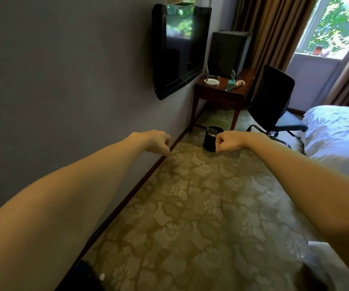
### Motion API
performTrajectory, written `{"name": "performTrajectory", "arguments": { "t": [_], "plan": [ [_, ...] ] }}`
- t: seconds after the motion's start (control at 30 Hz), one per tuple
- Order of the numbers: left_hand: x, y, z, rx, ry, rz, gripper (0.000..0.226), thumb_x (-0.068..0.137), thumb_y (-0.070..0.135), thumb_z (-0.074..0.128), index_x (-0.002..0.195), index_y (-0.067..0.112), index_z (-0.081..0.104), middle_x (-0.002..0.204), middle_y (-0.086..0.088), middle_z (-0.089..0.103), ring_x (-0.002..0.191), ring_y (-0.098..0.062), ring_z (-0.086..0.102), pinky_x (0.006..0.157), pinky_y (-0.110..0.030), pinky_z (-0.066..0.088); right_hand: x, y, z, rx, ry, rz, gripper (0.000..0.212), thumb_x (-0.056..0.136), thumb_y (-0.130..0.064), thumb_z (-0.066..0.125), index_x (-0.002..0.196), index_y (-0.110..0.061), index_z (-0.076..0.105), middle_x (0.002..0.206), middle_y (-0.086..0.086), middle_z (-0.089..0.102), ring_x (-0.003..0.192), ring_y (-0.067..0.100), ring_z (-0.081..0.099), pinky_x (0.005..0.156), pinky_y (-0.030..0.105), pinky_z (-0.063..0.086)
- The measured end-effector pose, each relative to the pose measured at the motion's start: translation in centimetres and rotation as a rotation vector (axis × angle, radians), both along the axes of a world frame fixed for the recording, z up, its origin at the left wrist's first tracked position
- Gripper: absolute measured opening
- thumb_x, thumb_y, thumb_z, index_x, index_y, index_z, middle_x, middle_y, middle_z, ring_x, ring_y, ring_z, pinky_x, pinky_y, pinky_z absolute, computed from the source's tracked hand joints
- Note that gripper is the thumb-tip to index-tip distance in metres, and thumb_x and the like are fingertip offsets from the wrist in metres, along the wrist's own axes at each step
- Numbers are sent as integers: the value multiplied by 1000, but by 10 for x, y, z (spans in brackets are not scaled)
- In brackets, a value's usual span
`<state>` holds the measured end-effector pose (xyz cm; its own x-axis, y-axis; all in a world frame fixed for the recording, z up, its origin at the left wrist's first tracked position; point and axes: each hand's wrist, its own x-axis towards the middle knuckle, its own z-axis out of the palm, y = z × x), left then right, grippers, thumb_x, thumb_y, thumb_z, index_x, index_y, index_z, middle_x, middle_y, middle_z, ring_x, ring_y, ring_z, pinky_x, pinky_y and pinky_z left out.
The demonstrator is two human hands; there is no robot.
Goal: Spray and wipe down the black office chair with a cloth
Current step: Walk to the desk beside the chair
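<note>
The black office chair [271,99] stands far ahead on the right, between the wooden desk [221,93] and the bed. On the desk stands a teal spray bottle [231,81], with a small pale crumpled cloth [241,83] beside it. Both my arms stretch forward over the carpet, well short of the chair. My left hand [158,143] is curled into a fist and holds nothing. My right hand [229,142] is also curled into an empty fist, in front of the bin.
A wall-mounted television [177,49] juts from the left wall. A small black bin [211,138] stands on the patterned carpet near the desk leg. A bed with white sheets [337,133] fills the right side. A dark box [228,51] sits on the desk's back.
</note>
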<state>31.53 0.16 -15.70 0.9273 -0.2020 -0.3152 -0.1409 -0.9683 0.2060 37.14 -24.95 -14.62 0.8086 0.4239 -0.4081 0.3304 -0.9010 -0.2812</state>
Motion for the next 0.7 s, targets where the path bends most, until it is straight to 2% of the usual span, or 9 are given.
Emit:
{"name": "performTrajectory", "arguments": {
  "t": [0.1, 0.23, 0.4, 0.53, 0.7],
  "plan": [
    [25, 3, -8, -2, 14, -20, 13, 88, 26, 57, 97, 18, 54, 102, -3, 55, 95, -22, 54, 78, -36, 46, 13, 3, -5, 4, 31, -23, 12, 89, -18, 55, 83, -8, 50, 79, 11, 49, 67, 23, 43, 59, 30, 37],
    [51, -6, -23, -4, 48, -61, 5, 88, 25, 56, 89, 22, 52, 101, -1, 54, 94, -21, 53, 72, -31, 43, 26, -7, -17, -18, 79, -86, 11, 90, -17, 54, 85, -9, 47, 76, 7, 45, 60, 18, 37, 51, 26, 33],
    [80, -31, -40, -32, 115, -107, 11, 87, 25, 56, 96, 19, 53, 96, 1, 53, 91, -18, 53, 71, -29, 43, 42, -31, -34, -43, 95, -155, 8, 89, -19, 56, 90, -13, 52, 82, 5, 50, 67, 19, 44, 54, 27, 36],
    [105, -51, -54, -40, 133, -122, 9, 87, 26, 58, 85, 25, 49, 93, 3, 53, 85, -15, 51, 70, -29, 43, 62, -49, -44, -49, 102, -165, 8, 88, -19, 56, 89, -14, 51, 82, 4, 50, 69, 20, 44, 56, 28, 38],
    [138, -74, -63, -59, 150, -97, 8, 86, 26, 59, 88, 22, 51, 94, 0, 54, 80, -13, 50, 67, -27, 43, 101, -75, -41, -61, 105, -140, 7, 88, -18, 55, 91, -12, 53, 83, 6, 50, 70, 20, 44, 57, 28, 37]
  ]
}}
